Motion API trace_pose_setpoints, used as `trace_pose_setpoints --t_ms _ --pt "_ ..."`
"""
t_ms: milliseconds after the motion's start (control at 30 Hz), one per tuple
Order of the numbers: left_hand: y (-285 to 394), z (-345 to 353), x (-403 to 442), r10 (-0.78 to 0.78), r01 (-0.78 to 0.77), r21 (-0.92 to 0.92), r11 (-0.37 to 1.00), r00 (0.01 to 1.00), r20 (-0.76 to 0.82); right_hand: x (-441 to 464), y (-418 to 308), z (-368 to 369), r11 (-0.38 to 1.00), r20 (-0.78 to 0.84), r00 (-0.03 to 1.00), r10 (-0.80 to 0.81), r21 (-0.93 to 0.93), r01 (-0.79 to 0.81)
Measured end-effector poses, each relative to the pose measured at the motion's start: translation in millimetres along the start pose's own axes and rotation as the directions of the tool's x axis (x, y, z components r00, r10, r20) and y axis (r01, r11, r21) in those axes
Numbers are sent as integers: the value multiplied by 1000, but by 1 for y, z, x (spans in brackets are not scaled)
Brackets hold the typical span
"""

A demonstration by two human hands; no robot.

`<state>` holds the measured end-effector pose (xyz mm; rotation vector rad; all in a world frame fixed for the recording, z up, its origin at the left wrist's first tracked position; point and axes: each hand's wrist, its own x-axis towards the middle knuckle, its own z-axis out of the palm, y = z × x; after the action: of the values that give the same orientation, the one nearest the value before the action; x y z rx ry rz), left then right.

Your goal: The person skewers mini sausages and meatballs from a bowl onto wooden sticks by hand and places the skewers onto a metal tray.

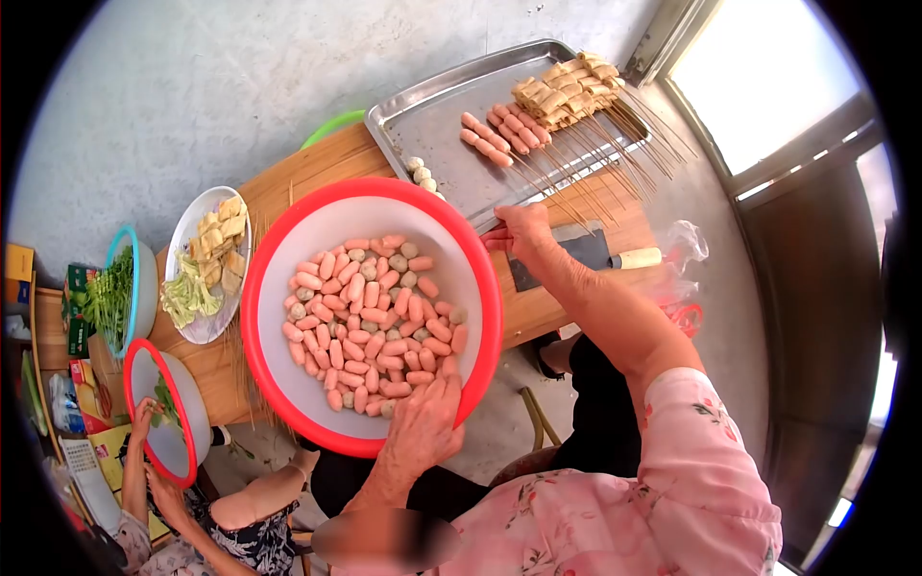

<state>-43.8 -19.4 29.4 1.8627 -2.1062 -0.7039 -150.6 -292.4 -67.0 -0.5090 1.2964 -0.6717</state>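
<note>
A large white bowl with a thick red rim (pixel 257 326) holds many small pink sausages (pixel 355 288) mixed with greyish balls (pixel 409 250). My left hand (pixel 423 422) reaches over the near rim into it. Its fingers are curled together among the sausages; their tips and anything between them are hidden. My right hand (pixel 526 230) is closed on the near edge of a metal tray (pixel 432 120), beside the bowl's far right side. Skewered sausages (pixel 485 139) and skewered folded tofu sheets (pixel 567 91) lie on the tray, sticks pointing toward me.
White balls (pixel 421 173) sit by the tray's left edge. A cleaver (pixel 576 257) lies on the wooden table (pixel 298 182). An oval plate (pixel 206 331) carries vegetables; a blue-rimmed basin (pixel 144 298) holds greens. At left, another person's hands (pixel 158 480) touch a smaller red-rimmed bowl (pixel 197 394).
</note>
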Motion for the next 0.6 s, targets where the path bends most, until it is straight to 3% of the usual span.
trace_pose_setpoints --t_ms 167,267,400,600 --pt "-1 3 1 1 -1 15 1000 1000 -2 4 -16 -22 992 -44 999 -14 -124 9" --pt "1 2 2 3 -3 13 1000 999 -33 3 -28 -30 969 -12 1000 -4 -246 1" --pt "-1 3 2 11 -10 20 1000 1000 -24 1 -33 -41 961 36 999 8 -276 2" --pt "-3 7 0 7 -8 -7 1000 996 -87 2 -29 -61 877 74 992 -104 -464 127"
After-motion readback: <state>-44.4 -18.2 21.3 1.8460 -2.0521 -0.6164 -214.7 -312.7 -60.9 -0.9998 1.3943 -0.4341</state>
